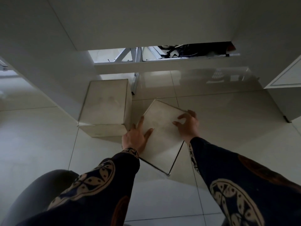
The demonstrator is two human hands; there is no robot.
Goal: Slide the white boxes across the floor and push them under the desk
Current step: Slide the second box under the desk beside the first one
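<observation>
Two white boxes stand on the tiled floor in front of the white desk [146, 26]. The left box [105, 101] sits square beside the desk's left side panel. The second white box [162, 128] is turned at an angle, just right of the first and nearer to me. My left hand [135, 137] lies flat on its top near the left edge, fingers spread. My right hand [189, 124] presses on the top at the right edge, fingers bent. Both sleeves are dark with a pale pattern.
A white crossbar [162, 66] runs low under the desk, with metal legs [136, 75] and dark clutter behind it. A white cabinet [286, 88] stands at the right. Glossy floor tiles [219, 111] stretch between the boxes and the cabinet. My knee shows at the lower left.
</observation>
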